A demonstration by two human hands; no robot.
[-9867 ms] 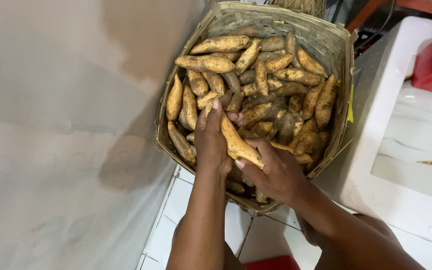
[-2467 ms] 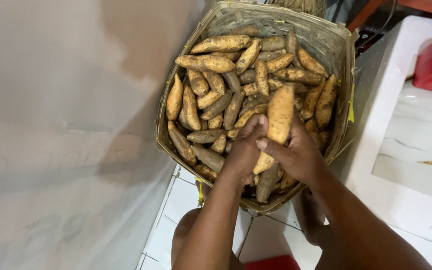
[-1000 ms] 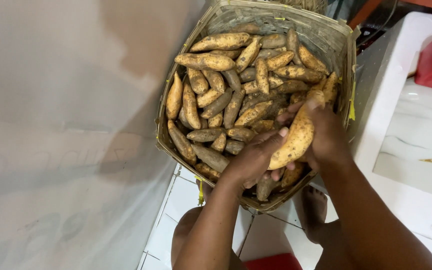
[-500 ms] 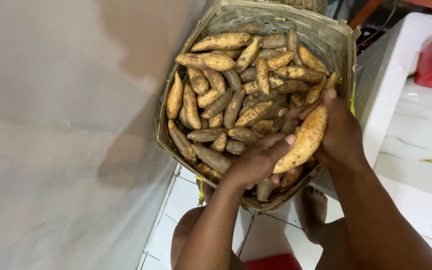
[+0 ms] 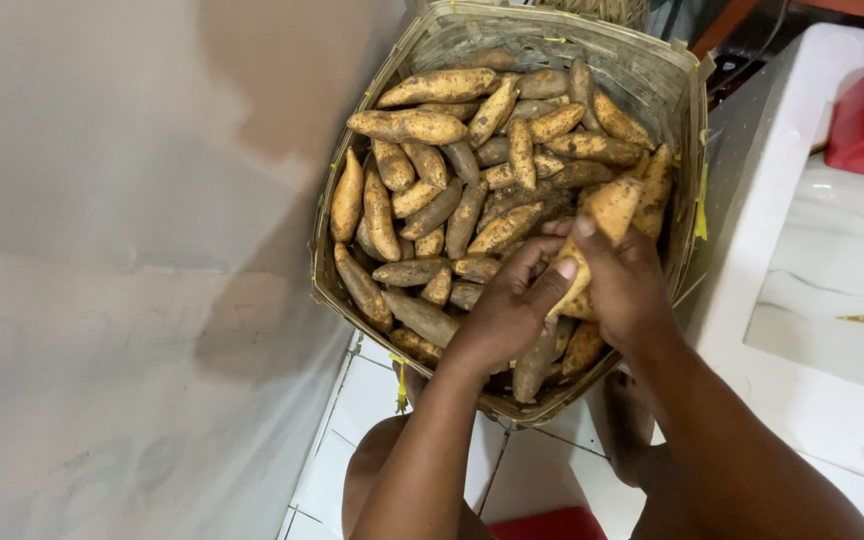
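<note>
Sweet potato (image 5: 607, 215) above woven basket (image 5: 512, 45), white-tiled floor (image 5: 362, 400).

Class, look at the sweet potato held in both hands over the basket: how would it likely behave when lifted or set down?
The sweet potato looks firm, keeping its shape between both hands. Its tapered, rounded form would probably roll on the heap. Its dusty skin likely grips well.

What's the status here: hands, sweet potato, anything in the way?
Both hands, left and right, grip one sweet potato over the woven basket. Loose tubers piled beneath. Nothing blocking.
</note>
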